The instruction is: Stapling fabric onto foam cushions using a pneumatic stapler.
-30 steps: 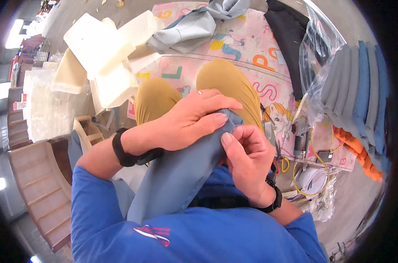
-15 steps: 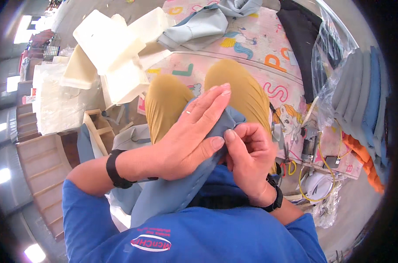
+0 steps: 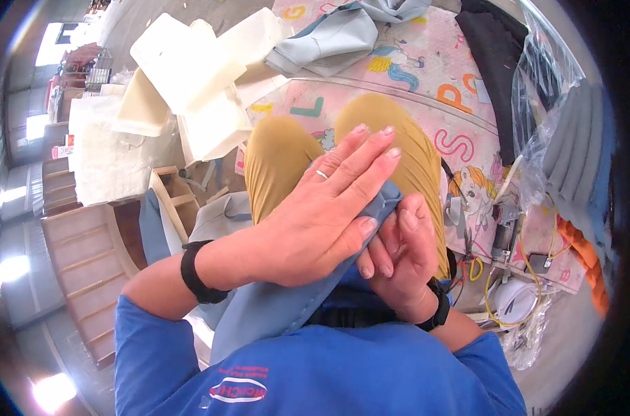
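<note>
A piece of blue upholstery fabric [image 3: 273,320] with a seam along it lies over my lap and runs up to a folded corner near my knees. My left hand [image 3: 315,215] rests flat on top of it, fingers stretched out, with the thumb against the fabric beside the fold. Just right of the fold, my right hand [image 3: 408,260] is closed, its fingers curled and its thumb close to the forefinger. Whatever may be between those fingers is hidden or too small to make out.
White foam blocks [image 3: 190,76] are stacked ahead on the left, near a wooden frame [image 3: 173,208]. Grey-blue fabric [image 3: 329,45] lies on the pink printed mat [image 3: 398,125]. To the right are yellow-handled scissors [image 3: 476,269], a yellow cord [image 3: 523,263] and stacked fabric panels [image 3: 575,152].
My right thumb has come off the fabric edge and up, and the right fingers have curled in. The left hand still lies on the fabric. The whole view has shifted slightly.
</note>
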`<state>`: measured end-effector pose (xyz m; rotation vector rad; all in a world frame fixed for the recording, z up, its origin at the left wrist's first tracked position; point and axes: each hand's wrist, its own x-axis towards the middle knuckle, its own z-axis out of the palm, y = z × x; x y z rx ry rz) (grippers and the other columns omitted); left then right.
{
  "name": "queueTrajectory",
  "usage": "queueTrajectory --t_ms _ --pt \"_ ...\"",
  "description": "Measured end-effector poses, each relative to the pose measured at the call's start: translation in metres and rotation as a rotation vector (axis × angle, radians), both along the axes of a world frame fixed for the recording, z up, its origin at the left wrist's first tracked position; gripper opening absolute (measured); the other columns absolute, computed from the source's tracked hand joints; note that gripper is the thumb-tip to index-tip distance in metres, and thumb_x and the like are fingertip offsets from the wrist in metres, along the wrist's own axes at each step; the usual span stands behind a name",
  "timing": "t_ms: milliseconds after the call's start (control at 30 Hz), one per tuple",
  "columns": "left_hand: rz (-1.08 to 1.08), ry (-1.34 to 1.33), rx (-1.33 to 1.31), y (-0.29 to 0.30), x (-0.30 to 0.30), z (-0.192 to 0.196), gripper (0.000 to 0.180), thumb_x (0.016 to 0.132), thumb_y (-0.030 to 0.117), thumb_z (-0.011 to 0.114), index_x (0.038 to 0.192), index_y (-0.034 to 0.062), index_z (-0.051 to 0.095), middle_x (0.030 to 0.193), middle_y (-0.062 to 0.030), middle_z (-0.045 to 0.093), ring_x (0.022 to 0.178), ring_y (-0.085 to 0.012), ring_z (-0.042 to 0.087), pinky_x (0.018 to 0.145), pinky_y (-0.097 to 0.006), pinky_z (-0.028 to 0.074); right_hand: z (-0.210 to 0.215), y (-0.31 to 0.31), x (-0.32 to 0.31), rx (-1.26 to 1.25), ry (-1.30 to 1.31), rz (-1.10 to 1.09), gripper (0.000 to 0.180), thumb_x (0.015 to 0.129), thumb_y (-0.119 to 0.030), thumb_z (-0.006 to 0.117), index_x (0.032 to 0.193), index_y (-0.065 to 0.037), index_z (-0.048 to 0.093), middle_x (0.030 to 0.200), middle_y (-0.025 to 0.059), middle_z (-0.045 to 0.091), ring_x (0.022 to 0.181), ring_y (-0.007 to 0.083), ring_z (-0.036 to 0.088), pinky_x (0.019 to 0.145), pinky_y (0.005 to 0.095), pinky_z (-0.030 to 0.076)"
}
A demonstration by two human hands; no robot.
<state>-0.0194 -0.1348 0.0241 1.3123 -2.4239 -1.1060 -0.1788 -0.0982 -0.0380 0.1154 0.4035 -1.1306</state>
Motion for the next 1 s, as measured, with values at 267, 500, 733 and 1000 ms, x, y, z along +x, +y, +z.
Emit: queueTrajectory --t_ms 267,500,733,1000 --pt "0.122 0.072 -0.016 0.005 0.001 -0.007 0.075 0.09 0.016 0.049 0.15 -0.0054 0.01 0.157 -0.0252 0.01 0.146 -0.043 0.008 0.117 -0.05 0.012 0.005 -0.013 0.004 0.051 0.182 0.103 0.019 0.093 -0.002 0.055 0.088 -0.01 0.038 0.058 0.0028 0.046 0.032 0.0095 0.037 0.03 0.0297 0.042" --pt "0.101 -0.012 0.014 -0.002 -0.003 -0.004 0.073 0.088 0.014 0.049 0.149 -0.008 0.013 0.156 -0.0287 0.012 0.146 -0.0434 0.009 0.117 -0.051 0.01 0.012 -0.023 0.003 0.06 0.32 0.167 0.02 0.093 -0.002 0.054 0.088 -0.011 0.036 0.056 0.0033 0.046 0.032 0.0097 0.037 0.031 0.0282 0.042" --pt "0.004 -0.197 -0.005 -0.007 -0.012 0.001 0.078 0.082 0.016 0.057 0.146 -0.0078 0.019 0.152 -0.0311 0.017 0.143 -0.0474 0.017 0.116 -0.05 0.017 0.005 -0.024 -0.007 0.038 0.249 0.222 0.02 0.092 -0.004 0.054 0.091 -0.01 0.035 0.058 0.0041 0.045 0.033 0.0119 0.037 0.031 0.0264 0.037" --pt "0.024 -0.337 -0.049 -0.009 -0.016 0.005 0.086 0.079 0.02 0.061 0.147 -0.007 0.016 0.153 -0.0327 0.014 0.139 -0.0503 0.023 0.114 -0.05 0.023 -0.012 -0.024 -0.018 -0.14 0.125 0.256 0.019 0.09 -0.014 0.051 0.1 -0.008 0.037 0.07 0.006 0.047 0.05 0.0141 0.049 0.046 0.0282 0.047"
